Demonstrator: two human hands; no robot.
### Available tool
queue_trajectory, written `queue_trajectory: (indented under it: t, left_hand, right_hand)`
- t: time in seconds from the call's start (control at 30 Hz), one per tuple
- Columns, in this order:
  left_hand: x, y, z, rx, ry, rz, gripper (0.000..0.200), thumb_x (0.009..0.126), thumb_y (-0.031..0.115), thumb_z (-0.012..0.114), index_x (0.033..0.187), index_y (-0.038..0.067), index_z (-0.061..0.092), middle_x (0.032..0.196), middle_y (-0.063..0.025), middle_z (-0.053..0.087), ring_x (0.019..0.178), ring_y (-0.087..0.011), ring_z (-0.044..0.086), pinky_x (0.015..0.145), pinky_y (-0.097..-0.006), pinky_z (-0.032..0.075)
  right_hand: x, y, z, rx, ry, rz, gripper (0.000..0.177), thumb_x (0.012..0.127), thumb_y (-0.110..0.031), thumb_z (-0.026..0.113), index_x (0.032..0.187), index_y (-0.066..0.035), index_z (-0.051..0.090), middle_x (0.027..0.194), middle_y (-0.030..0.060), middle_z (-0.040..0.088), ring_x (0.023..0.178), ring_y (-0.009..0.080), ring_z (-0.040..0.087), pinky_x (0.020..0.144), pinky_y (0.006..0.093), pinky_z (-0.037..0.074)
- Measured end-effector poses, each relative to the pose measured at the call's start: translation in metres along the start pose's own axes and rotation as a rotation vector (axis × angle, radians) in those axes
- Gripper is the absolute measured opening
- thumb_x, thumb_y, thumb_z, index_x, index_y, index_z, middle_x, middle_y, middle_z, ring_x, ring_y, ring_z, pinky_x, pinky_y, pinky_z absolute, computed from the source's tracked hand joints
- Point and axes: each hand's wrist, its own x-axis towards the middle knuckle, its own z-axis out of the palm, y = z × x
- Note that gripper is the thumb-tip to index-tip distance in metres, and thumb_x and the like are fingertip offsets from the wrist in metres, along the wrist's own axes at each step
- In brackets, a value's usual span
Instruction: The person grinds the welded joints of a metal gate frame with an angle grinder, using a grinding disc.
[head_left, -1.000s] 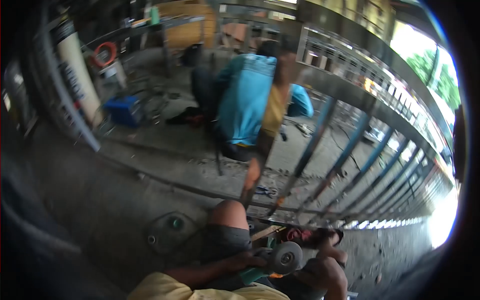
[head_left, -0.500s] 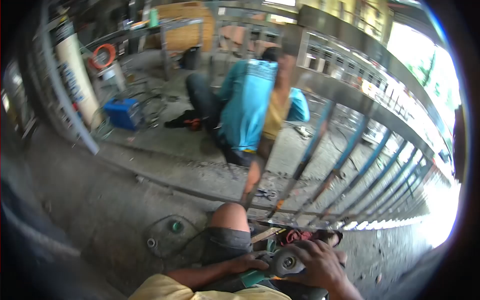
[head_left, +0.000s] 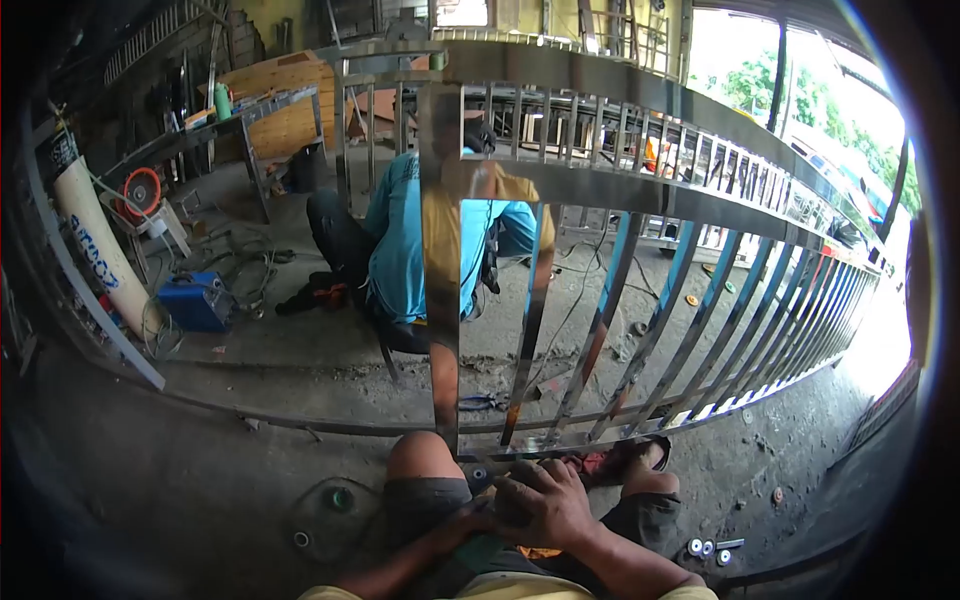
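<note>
Low in front of me, between my knees, is an angle grinder (head_left: 480,552) with a green body. My left hand (head_left: 476,522) is closed around it, its fingers mostly hidden. Over the disc end lies my right hand (head_left: 552,508), its fingers curled and gripping the top. That hand covers the disc. A patch of orange shows below my right wrist. Just beyond my hands stands a polished metal railing (head_left: 650,178) with upright bars, its bottom rail close to my knees.
Behind the railing a person in a blue shirt (head_left: 397,250) crouches. A blue machine (head_left: 195,302), a white gas cylinder (head_left: 100,250) and an orange-rimmed fan (head_left: 141,192) stand left. Small discs (head_left: 708,548) lie on the floor at right, pliers (head_left: 480,402) beyond the railing.
My view has turned, and the railing and person appear further left. My right hand has shifted over the grinder's disc, which was visible before. My left hand still holds the grinder.
</note>
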Motion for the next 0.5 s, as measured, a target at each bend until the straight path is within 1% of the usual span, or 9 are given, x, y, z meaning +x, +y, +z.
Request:
queue_trajectory:
  t: [0.07,0.1,0.17,0.2,0.23,0.3,0.33,0.43,0.5]
  left_hand:
    - [0.005,0.015,0.008,-0.09,-0.032,0.059,0.064,0.084,0.021,0.069,0.141,0.001,0.046,0.119,-0.0095,0.065,0.109,-0.0176,0.063,0.097,-0.0322,0.051]
    - [0.008,0.024,0.013,-0.131,-0.036,0.098,0.065,0.084,0.021,0.069,0.142,0.001,0.045,0.119,-0.0097,0.064,0.11,-0.0178,0.063,0.098,-0.0325,0.051]
    - [0.019,0.042,0.024,-0.162,0.014,0.216,0.068,0.083,0.021,0.069,0.143,0.0,0.044,0.121,-0.0101,0.064,0.112,-0.0182,0.063,0.099,-0.0331,0.05]
    - [0.026,0.052,0.036,-0.113,0.093,0.308,0.07,0.082,0.021,0.069,0.144,0.0,0.044,0.125,-0.0112,0.062,0.115,-0.0194,0.062,0.101,-0.0342,0.049]
    - [0.033,0.062,0.048,-0.057,0.178,0.394,0.072,0.081,0.022,0.07,0.145,-0.001,0.043,0.129,-0.0124,0.061,0.118,-0.0206,0.06,0.103,-0.0353,0.048]
    - [0.044,0.086,0.073,0.141,0.245,0.609,0.068,0.084,0.019,0.068,0.145,-0.001,0.045,0.138,-0.0136,0.055,0.127,-0.0234,0.055,0.107,-0.0378,0.045]
    - [0.055,0.086,0.063,0.295,0.251,0.649,0.061,0.087,0.017,0.065,0.143,-0.001,0.048,0.138,-0.013,0.055,0.127,-0.0238,0.054,0.107,-0.0379,0.045]
    - [0.076,0.111,0.049,0.982,0.239,0.67,0.039,0.098,0.014,0.055,0.134,0.001,0.056,0.136,-0.0113,0.058,0.125,-0.026,0.056,0.107,-0.0395,0.045]
    - [0.081,0.143,0.06,1.078,0.175,0.613,0.03,0.103,0.014,0.049,0.129,0.003,0.06,0.13,-0.0112,0.062,0.118,-0.029,0.06,0.103,-0.0424,0.048]
  right_hand:
    - [0.002,0.019,0.008,0.059,0.156,-0.013,0.077,0.074,-0.049,0.081,0.136,-0.01,0.057,0.131,0.0161,0.056,0.117,0.0373,0.056,0.101,0.0473,0.044]
    - [0.004,0.031,0.01,0.406,0.269,0.025,0.089,0.077,-0.046,0.081,0.146,-0.004,0.043,0.133,0.0205,0.054,0.124,0.0382,0.054,0.105,0.0458,0.041]
    - [0.002,0.037,0.028,1.095,0.361,0.175,0.084,0.09,-0.047,0.07,0.151,-0.004,0.033,0.135,0.0171,0.054,0.126,0.0322,0.053,0.106,0.0432,0.042]
    - [-0.003,0.042,0.044,1.443,0.382,0.244,0.081,0.096,-0.048,0.065,0.153,-0.004,0.027,0.136,0.0154,0.053,0.126,0.0293,0.053,0.106,0.0419,0.043]
    - [-0.027,0.063,0.077,1.343,0.171,0.344,0.077,0.105,-0.048,0.048,0.156,-0.002,0.012,0.137,0.0113,0.052,0.125,0.0194,0.05,0.104,0.0377,0.043]
    - [-0.039,0.054,0.1,1.188,-0.03,0.515,0.06,0.106,-0.043,0.047,0.146,0.001,0.036,0.117,0.009,0.062,0.105,0.0163,0.059,0.093,0.0338,0.048]
    - [-0.033,0.041,0.107,1.392,0.121,0.447,0.056,0.105,-0.042,0.05,0.14,0.001,0.045,0.109,0.0077,0.065,0.097,0.0158,0.062,0.087,0.0319,0.05]
    - [-0.02,0.052,0.057,1.841,-0.037,0.294,0.052,0.098,-0.043,0.061,0.127,0.0,0.057,0.101,0.0055,0.066,0.089,0.0149,0.063,0.083,0.0299,0.05]
    - [-0.023,0.068,0.04,1.758,-0.081,0.316,0.058,0.092,-0.046,0.068,0.126,0.0,0.057,0.103,0.0052,0.066,0.092,0.0141,0.062,0.084,0.03,0.05]
